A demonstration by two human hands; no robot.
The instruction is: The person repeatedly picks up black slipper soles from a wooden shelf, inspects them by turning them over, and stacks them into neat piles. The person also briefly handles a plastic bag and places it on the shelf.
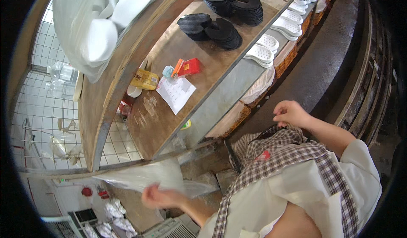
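My right hand is raised in front of the checked apron, its fingers loosely bent with a gap between them and nothing visible in them. Motion blurs my left hand, which is beside a clear plastic sheet; whether it touches the sheet or holds anything I cannot tell. Ahead of me is a brown wooden shelf. On it lie a sheet of paper, a red box, an orange object and a yellow packet. Stacks of black sole-shaped pieces stand farther along.
White perforated shoe soles line a lower ledge beside orange crates. A clear bag of white sole-shaped pieces is on the upper shelf. Wire mesh holds plastic bottles. A dark wet surface runs along the right.
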